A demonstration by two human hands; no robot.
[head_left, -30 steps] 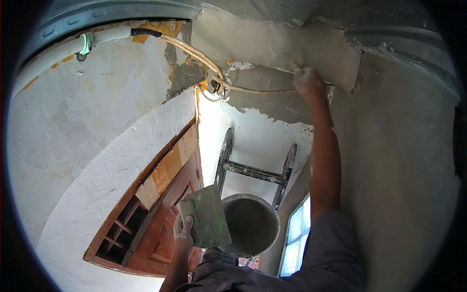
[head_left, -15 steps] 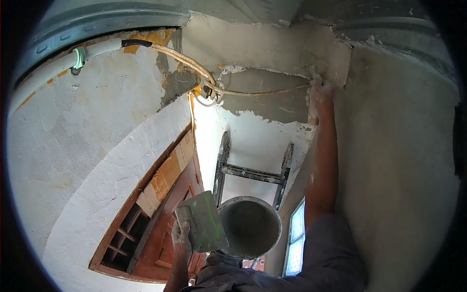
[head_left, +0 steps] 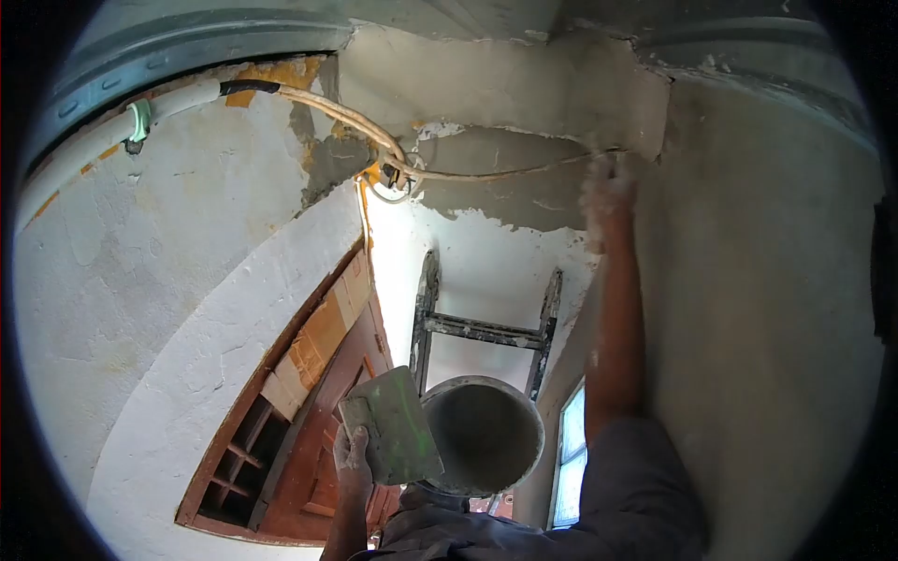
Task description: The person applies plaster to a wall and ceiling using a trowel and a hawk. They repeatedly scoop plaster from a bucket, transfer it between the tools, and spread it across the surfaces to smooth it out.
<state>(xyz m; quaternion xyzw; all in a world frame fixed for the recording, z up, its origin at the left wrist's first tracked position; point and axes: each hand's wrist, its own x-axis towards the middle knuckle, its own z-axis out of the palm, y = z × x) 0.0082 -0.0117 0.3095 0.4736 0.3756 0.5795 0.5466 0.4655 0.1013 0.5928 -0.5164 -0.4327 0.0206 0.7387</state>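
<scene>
My left hand [head_left: 352,454] is closed on a plastering float [head_left: 393,426], a flat grey-green rectangular plate smeared with plaster, gripped at its left edge. Beside the float stands a round grey bucket [head_left: 482,435] with plaster-coated walls. High up, my right hand [head_left: 613,192] reaches to the plastered wall [head_left: 524,154] at the corner. Its plaster-covered fingers are blurred, and whether they hold anything is not visible. A thin beige cable [head_left: 496,176] runs across the plaster to just above that hand.
A dark, splattered ladder [head_left: 482,330] leans behind the bucket. Bundled cables [head_left: 346,114] emerge from a white conduit [head_left: 182,101] at upper left. Lower left is a reddish-brown wooden door [head_left: 323,467]; a bright window [head_left: 569,463] is at right.
My right hand has shifted slightly down and left, away from the upper corner. My left hand keeps hold of the float. The view has moved slightly.
</scene>
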